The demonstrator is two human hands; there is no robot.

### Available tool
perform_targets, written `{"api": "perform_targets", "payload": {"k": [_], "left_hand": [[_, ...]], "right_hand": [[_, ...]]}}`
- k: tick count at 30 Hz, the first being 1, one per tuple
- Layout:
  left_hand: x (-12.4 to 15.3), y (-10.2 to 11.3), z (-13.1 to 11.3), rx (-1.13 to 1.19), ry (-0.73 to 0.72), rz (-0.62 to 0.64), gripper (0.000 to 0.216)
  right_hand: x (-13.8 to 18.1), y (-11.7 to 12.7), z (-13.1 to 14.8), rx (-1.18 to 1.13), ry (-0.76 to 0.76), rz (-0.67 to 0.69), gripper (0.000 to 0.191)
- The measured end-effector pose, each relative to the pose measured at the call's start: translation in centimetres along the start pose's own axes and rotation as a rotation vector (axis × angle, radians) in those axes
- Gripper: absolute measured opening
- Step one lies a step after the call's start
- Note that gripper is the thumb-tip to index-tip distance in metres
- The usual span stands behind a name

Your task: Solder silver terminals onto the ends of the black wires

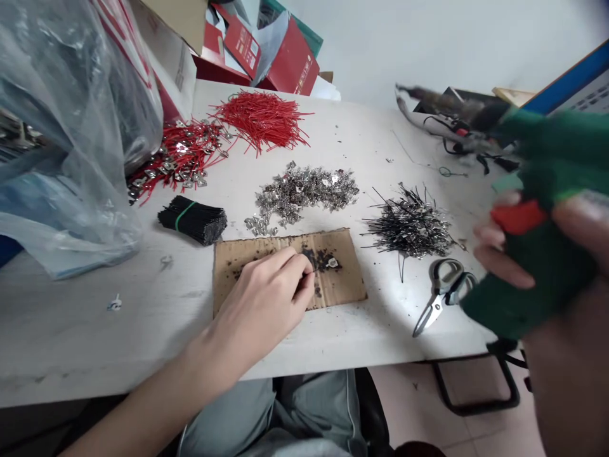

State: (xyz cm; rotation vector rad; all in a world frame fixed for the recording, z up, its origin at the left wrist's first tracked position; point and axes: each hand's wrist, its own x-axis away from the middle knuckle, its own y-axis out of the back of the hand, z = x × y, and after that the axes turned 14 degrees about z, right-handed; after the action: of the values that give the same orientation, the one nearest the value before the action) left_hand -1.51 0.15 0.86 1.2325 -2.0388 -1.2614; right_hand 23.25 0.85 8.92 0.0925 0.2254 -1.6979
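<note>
My left hand (271,289) rests on a scorched piece of cardboard (354,289), thumb and fingertips pinched on a thin black wire (314,271). At that wire's right end lies a small metal tab (332,262), flat on the blackened patch. In my right hand (578,324) is a green soldering gun (547,254) with a red trigger, raised over the right side of the table and blurred. Its tip points left, well apart from the tab. Scissors (440,297) lie between the cardboard and my right hand.
Behind the cardboard is a heap of metal tabs (304,190). A banded black wire bundle (193,219), red wires (261,117) and tabbed red wires (183,155) lie leftward; tabbed black wires (412,222) lie right. A plastic bag (71,127) fills the left side.
</note>
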Motion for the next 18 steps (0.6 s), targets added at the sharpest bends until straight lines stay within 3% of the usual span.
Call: {"api": "perform_targets", "payload": {"k": [4, 8, 13, 18], "left_hand": [[0.1, 0.0, -0.1, 0.019, 0.006, 0.001, 0.013], [0.1, 0.0, -0.1, 0.032, 0.019, 0.012, 0.013], [0.1, -0.1, -0.1, 0.048, 0.026, 0.020, 0.012], [0.0, -0.1, -0.1, 0.024, 0.049, 0.037, 0.012]], "right_hand": [[-4.3, -3.0, -0.6, -0.184, 0.063, 0.206, 0.021], [-6.4, -4.8, -2.8, -0.295, 0.063, 0.287, 0.013], [-6.2, -5.1, -5.1, -0.290, 0.016, 0.338, 0.008], [-5.5, -4.6, -5.6, -0.301, 0.002, 0.346, 0.007]]}}
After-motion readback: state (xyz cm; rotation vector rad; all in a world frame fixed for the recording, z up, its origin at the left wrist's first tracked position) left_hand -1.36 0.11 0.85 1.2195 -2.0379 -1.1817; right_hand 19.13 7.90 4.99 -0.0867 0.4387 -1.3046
